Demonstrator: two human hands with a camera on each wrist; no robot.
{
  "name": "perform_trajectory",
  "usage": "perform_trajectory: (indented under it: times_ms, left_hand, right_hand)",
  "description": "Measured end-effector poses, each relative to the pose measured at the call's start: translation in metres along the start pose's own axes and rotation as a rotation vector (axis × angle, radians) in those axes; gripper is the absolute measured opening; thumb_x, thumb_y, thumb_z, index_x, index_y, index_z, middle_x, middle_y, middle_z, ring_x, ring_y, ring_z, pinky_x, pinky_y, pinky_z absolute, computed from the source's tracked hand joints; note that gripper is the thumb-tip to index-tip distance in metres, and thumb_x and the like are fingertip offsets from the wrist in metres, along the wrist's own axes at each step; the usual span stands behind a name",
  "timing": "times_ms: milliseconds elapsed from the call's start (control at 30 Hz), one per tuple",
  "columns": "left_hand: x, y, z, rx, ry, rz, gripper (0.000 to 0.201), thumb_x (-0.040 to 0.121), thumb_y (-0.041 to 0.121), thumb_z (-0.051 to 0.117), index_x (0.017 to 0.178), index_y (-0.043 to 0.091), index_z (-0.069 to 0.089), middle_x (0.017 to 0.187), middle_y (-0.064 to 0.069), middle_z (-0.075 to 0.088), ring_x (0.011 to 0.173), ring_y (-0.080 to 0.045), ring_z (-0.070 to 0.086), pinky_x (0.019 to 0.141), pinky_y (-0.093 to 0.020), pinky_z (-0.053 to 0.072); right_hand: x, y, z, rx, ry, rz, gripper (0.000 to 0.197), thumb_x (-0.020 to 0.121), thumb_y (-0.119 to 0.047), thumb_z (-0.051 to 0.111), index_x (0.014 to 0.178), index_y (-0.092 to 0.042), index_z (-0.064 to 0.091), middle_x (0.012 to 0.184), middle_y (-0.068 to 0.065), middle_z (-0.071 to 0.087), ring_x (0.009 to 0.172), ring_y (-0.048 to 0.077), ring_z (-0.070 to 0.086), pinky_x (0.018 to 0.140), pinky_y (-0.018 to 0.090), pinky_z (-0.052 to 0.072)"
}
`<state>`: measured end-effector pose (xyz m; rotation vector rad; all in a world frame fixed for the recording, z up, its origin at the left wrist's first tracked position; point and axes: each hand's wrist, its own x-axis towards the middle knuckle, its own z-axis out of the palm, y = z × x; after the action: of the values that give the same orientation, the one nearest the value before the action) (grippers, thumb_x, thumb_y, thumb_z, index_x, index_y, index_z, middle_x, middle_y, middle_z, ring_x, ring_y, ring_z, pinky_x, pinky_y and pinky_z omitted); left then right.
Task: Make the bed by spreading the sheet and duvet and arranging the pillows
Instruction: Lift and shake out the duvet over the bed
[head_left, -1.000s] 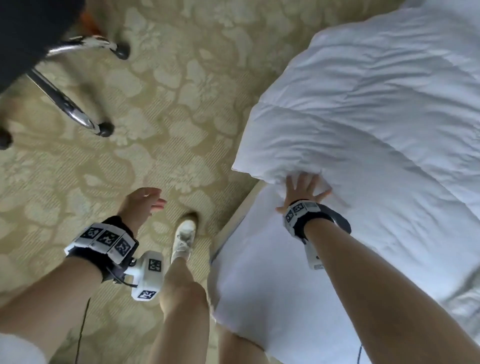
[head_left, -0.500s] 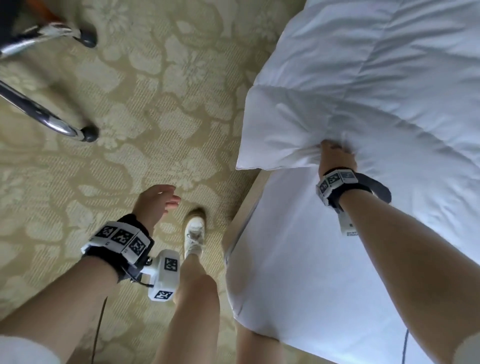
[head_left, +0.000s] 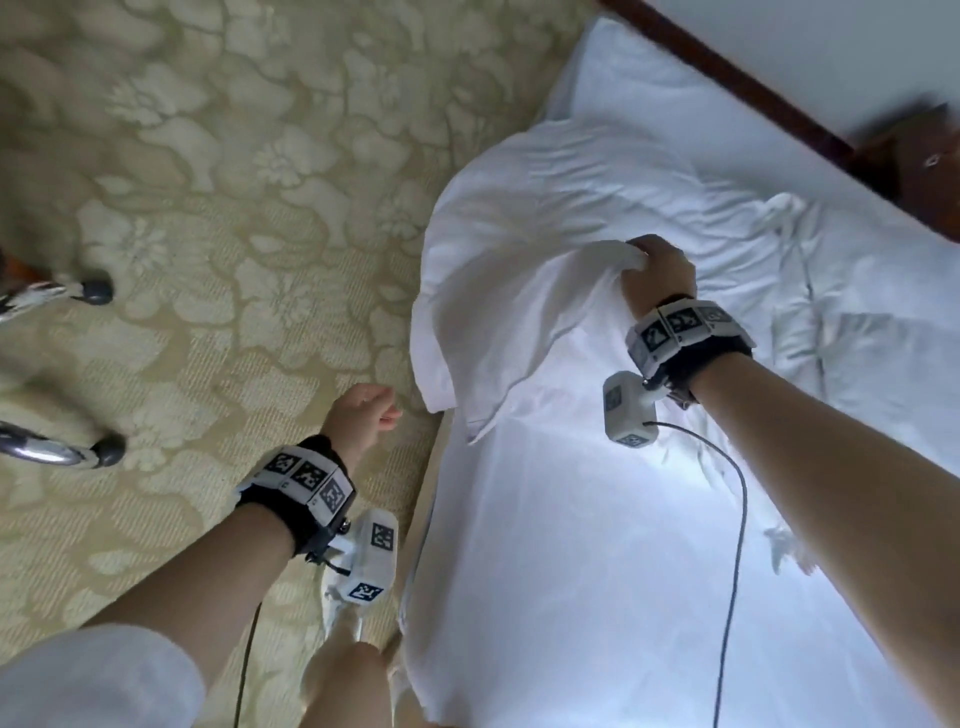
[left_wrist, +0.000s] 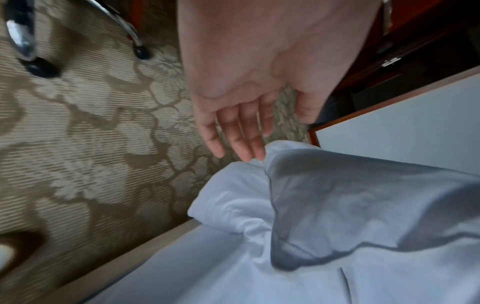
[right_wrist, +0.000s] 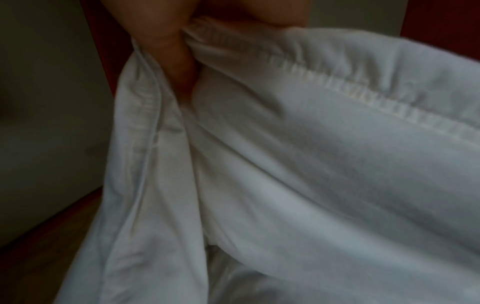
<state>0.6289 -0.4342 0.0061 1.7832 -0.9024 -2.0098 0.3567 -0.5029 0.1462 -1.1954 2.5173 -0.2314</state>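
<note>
Chair legs (head_left: 62, 452) on patterned carpet (head_left: 234, 208), far left. Left hand (head_left: 363, 421) over carpet beside bed edge, fingers relaxed and straight, holding nothing. Right hand (head_left: 657, 270) fisted round bunched hem of duvet (head_left: 519, 249), lifted above sheet (head_left: 571, 571) near the headboard (head_left: 727, 73) end of the bed.
</note>
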Motion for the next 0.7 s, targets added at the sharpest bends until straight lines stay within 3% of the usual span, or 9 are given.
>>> perform_trajectory:
  times_ms: [100,267,367,467,500,567,600,633,700]
  left_hand:
    - [-0.007,0.04,0.023,0.037,-0.094,-0.02,0.06,0.092,0.055,0.039,0.137,0.016,0.036,0.118,-0.008,0.056,0.11,-0.026,0.055,0.093,-0.041,0.041]
    - [-0.006,0.082,0.084,0.082,-0.211,-0.064,0.082,0.086,0.066,0.034,0.15,0.027,-0.001,0.145,-0.014,0.04,0.128,-0.029,0.046,0.101,-0.043,0.038]
    - [0.022,0.086,0.102,0.036,-0.17,-0.104,0.098,0.077,0.077,0.036,0.149,0.028,-0.009,0.155,-0.01,0.024,0.136,-0.032,0.036,0.097,-0.043,0.039]
    - [0.066,0.084,0.097,-0.15,-0.247,-0.289,0.121,0.052,0.093,0.043,0.149,0.03,0.009,0.153,0.001,0.028,0.137,-0.027,0.034,0.107,-0.049,0.033]
    - [0.079,0.091,0.095,-0.212,-0.349,-0.322,0.112,0.056,0.091,0.043,0.146,0.029,0.023,0.148,0.004,0.037,0.132,-0.022,0.039,0.105,-0.045,0.036]
    - [0.097,0.109,0.09,-0.265,-0.519,-0.251,0.066,0.086,0.066,0.039,0.139,0.026,0.038,0.133,0.004,0.053,0.118,-0.014,0.049,0.091,-0.029,0.047]
    - [0.107,0.116,0.086,-0.258,-0.459,-0.206,0.049,0.095,0.048,0.04,0.137,0.021,0.044,0.123,0.002,0.061,0.11,-0.013,0.056,0.082,-0.023,0.052]
    - [0.117,0.126,0.081,-0.273,-0.38,-0.181,0.037,0.098,0.034,0.043,0.126,0.014,0.055,0.109,-0.001,0.069,0.102,-0.017,0.062,0.075,-0.024,0.055]
    - [0.139,0.143,0.047,-0.31,-0.207,-0.16,0.029,0.097,0.02,0.045,0.09,0.013,0.072,0.076,0.0,0.075,0.085,-0.019,0.071,0.066,-0.022,0.056]
  right_hand:
    - [0.0,-0.013,-0.031,0.051,0.001,-0.037,0.04,0.088,-0.009,0.043,0.124,-0.018,0.057,0.125,0.011,0.06,0.118,0.03,0.053,0.092,0.03,0.043]
    - [0.004,-0.019,-0.053,0.166,0.022,-0.11,0.038,0.087,-0.008,0.044,0.121,-0.017,0.058,0.119,0.01,0.062,0.113,0.029,0.055,0.089,0.028,0.042]
    - [0.014,-0.018,-0.055,0.211,0.048,-0.109,0.039,0.085,-0.008,0.045,0.122,-0.017,0.058,0.118,0.008,0.063,0.112,0.027,0.056,0.081,0.02,0.036]
    - [0.028,-0.029,-0.046,0.254,0.047,-0.104,0.039,0.086,-0.01,0.045,0.122,-0.017,0.059,0.116,0.008,0.064,0.11,0.026,0.056,0.083,0.021,0.038]
    - [0.036,-0.034,-0.042,0.274,0.052,-0.09,0.04,0.085,-0.009,0.045,0.122,-0.016,0.059,0.116,0.008,0.064,0.109,0.026,0.057,0.084,0.023,0.04]
    - [0.047,-0.046,-0.031,0.313,0.05,-0.051,0.042,0.085,-0.009,0.046,0.124,-0.016,0.058,0.116,0.007,0.064,0.109,0.025,0.057,0.086,0.024,0.043]
    - [0.051,-0.051,-0.025,0.328,0.051,-0.031,0.042,0.085,-0.008,0.046,0.125,-0.016,0.057,0.117,0.007,0.064,0.11,0.024,0.057,0.088,0.025,0.044]
    - [0.054,-0.055,-0.02,0.341,0.051,-0.016,0.043,0.085,-0.008,0.046,0.127,-0.016,0.056,0.118,0.007,0.064,0.109,0.023,0.057,0.09,0.026,0.046]
    - [0.061,-0.071,-0.003,0.361,0.017,0.006,0.045,0.085,-0.007,0.047,0.128,-0.017,0.055,0.118,0.008,0.064,0.104,0.021,0.059,0.092,0.029,0.049]
